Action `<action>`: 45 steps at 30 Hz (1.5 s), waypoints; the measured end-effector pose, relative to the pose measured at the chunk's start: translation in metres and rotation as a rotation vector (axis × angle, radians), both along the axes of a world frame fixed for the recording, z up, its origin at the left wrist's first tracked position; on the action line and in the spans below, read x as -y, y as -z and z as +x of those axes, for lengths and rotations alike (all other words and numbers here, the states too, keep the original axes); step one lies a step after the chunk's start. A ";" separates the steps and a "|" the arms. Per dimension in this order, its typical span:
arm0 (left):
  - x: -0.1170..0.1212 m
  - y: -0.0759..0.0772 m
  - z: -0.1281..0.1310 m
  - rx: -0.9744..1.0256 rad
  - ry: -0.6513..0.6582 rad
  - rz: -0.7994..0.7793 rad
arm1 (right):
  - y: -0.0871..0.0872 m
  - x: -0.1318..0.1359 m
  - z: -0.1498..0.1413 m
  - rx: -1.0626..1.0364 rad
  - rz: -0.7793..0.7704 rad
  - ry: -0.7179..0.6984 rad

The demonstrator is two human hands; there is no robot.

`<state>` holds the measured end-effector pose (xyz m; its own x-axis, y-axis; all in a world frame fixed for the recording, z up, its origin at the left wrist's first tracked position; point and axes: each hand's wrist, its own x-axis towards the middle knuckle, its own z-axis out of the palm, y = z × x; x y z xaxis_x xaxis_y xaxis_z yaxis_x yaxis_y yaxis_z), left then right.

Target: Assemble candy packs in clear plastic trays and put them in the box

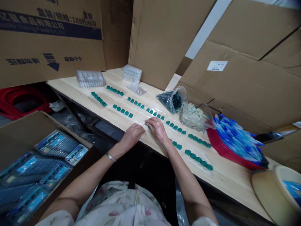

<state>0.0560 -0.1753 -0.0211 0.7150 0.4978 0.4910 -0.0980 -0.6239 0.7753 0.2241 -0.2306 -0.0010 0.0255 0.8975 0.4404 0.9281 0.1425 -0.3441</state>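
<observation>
The left hand lies open and palm down, its fingers loosely spread on a clear plastic blister sheet. The right hand sits just beside it, arched and partly curled, with its fingertips at small teal plastic blocks set in a row. Whether those fingers grip a block cannot be told. A silver bracelet circles the left wrist.

Both hands are near the front edge of a pale wooden desk. More rows of teal blocks run across clear sheets on either side of them. Toward the back edge stand stacked clear plastic trays. Right of the hands, near the back edge, lie a clear bag of dark teal pieces and a clear bag of beige pieces. Beyond them, a red tray holds blue plastic pieces.

Flattened cardboard sheets wall the far side. Below the desk's left edge, an open cardboard box holds blue-carded blister packs.
</observation>
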 end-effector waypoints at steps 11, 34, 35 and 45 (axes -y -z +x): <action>-0.001 0.000 -0.002 0.004 0.007 -0.013 | 0.001 -0.004 0.003 -0.024 -0.026 -0.046; -0.006 -0.004 0.000 -0.038 -0.016 0.145 | -0.002 -0.012 0.018 0.075 -0.099 -0.116; -0.007 -0.003 0.000 -0.047 -0.020 0.153 | -0.001 -0.014 0.017 0.075 -0.114 -0.135; -0.012 -0.011 0.002 -0.117 -0.133 0.328 | -0.008 -0.024 0.009 0.062 -0.266 -0.089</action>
<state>0.0583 -0.1635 -0.0101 0.7154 0.4203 0.5582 0.0783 -0.8421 0.5336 0.2327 -0.2067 0.0067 -0.0785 0.9792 0.1873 0.9362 0.1369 -0.3237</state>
